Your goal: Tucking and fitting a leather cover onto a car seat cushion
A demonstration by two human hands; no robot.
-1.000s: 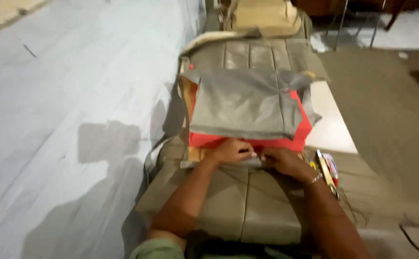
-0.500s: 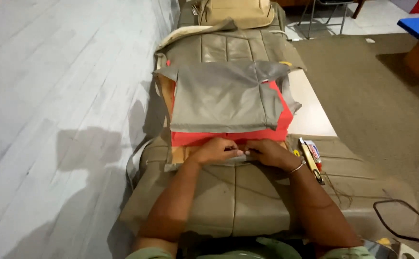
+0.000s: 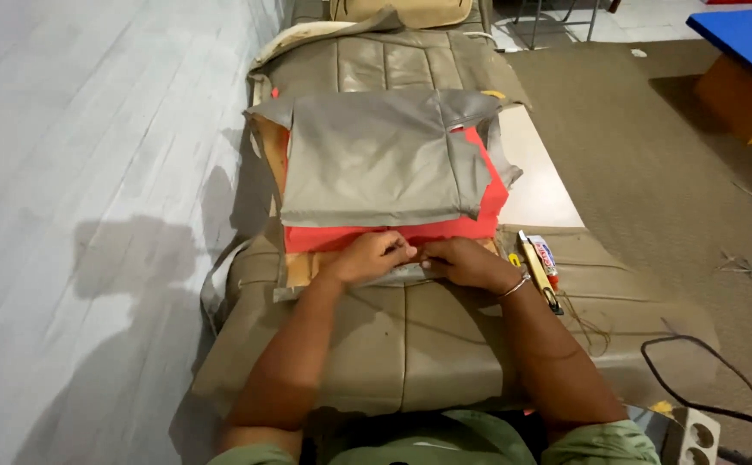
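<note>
A pale grey painted wooden floor [image 3: 92,215] fills the left side of the view, a shadow falling across it beside a long tan leather seat cushion [image 3: 410,336] that lies lengthwise and carries everything else. On the cushion's near half, the person's left hand [image 3: 374,256] rests with its fingers curled and pressed down onto a narrow grey strip of leather edging [image 3: 393,275], which lies flat just below the near edge of a red foam pad [image 3: 393,234]. A folded grey leather cover [image 3: 380,159] is draped over most of that red pad, leaving only its near and right margins showing, and a brown cardboard-like backing [image 3: 305,269] peeks out at the pad's near-left corner. The right hand [image 3: 466,263], a thin bracelet at the wrist, meets the left at the middle of the strip, its fingers bunched together and pinching the same grey edging; whether anything small sits between the fingertips cannot be told. Just right of the right wrist, near the cushion's right edge, lie a yellow-handled tool [image 3: 535,269] and a small red-and-white packet [image 3: 546,256]. Farther right, a white flat board [image 3: 535,185] abuts the pad, olive carpet [image 3: 677,172] spreads out, and a black cable [image 3: 703,379] loops at the near-right corner.
</note>
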